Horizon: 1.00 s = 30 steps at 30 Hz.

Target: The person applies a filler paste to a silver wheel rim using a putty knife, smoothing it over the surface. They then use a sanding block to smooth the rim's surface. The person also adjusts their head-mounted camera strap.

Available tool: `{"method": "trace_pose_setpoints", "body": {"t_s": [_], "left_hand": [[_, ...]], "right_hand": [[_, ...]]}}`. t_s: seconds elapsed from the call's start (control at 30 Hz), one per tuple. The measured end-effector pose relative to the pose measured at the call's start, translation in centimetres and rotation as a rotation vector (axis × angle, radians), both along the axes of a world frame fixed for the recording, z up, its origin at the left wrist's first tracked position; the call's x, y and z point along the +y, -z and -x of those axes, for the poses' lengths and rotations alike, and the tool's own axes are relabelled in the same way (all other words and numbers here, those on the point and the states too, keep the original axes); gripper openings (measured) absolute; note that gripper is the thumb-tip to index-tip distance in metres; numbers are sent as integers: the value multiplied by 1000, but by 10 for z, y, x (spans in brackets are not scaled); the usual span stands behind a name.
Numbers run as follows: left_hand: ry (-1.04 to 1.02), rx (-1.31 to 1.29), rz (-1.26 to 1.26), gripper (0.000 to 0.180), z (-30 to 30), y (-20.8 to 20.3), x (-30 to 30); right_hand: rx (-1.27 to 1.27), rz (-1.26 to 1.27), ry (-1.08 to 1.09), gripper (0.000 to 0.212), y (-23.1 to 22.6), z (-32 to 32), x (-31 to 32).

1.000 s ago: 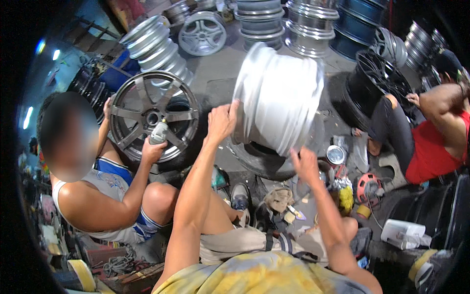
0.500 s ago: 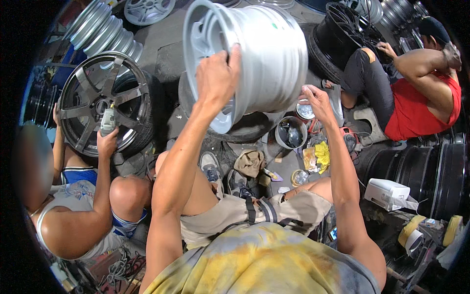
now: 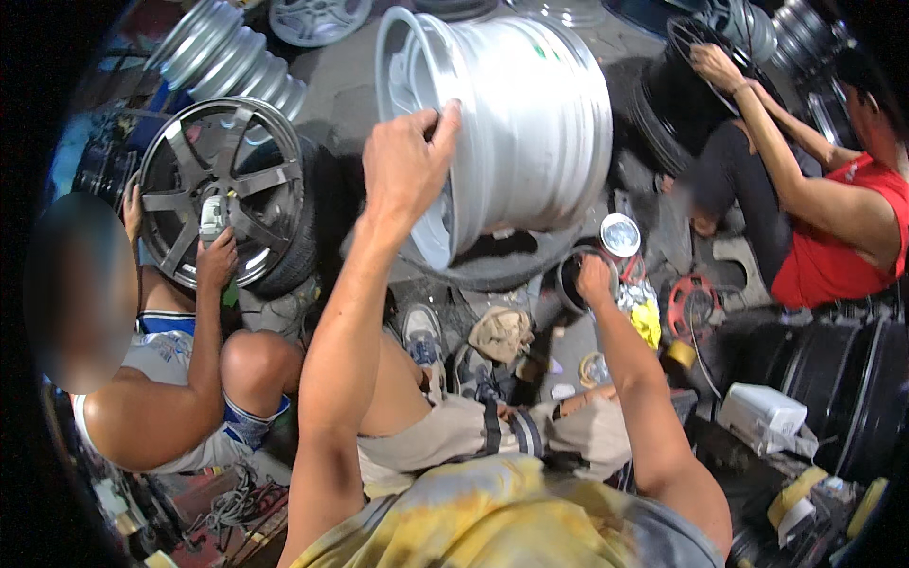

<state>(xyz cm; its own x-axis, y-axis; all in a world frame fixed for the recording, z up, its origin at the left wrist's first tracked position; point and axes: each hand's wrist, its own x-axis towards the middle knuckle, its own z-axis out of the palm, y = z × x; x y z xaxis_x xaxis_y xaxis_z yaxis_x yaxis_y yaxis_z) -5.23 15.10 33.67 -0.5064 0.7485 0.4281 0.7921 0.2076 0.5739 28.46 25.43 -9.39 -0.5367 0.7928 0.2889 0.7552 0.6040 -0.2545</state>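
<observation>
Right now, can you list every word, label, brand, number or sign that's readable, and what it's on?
None can be read.
Silver wheel: green mark on the barrel, too blurred.
White tank top on the left-hand co-worker: print on the front, too small and blurred.
White box-shaped item: faint marking, too small.

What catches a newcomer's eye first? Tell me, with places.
The bright silver wheel dominates the upper centre, the left hand gripping its left rim. At left, a co-worker holds a power tool before a dark spoked wheel; at right, a red top stands out.
</observation>
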Motion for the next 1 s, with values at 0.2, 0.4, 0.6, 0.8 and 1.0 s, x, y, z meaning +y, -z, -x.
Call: {"method": "trace_pose_setpoints", "body": {"t_s": [0.2, 0.4, 0.6, 0.8, 1.0], "left_hand": [[73, -41, -43, 56, -8, 1, -5], [-3, -71, -24, 55, -2, -1, -7], [6, -108, -23, 54, -12, -8, -4], [18, -126, -93, 54, -9, 1, -14], [70, -135, -149, 49, -3, -2, -23]], "right_hand": [[-124, 229, 41, 29, -6, 5, 4], [61, 199, 60, 23, -89, 12, -22], [657, 699, 284, 20, -65, -6, -22], [1016, 1210, 540, 25, -76, -4, -20], [1273, 1227, 619, 27, -69, -15, -19]]}}
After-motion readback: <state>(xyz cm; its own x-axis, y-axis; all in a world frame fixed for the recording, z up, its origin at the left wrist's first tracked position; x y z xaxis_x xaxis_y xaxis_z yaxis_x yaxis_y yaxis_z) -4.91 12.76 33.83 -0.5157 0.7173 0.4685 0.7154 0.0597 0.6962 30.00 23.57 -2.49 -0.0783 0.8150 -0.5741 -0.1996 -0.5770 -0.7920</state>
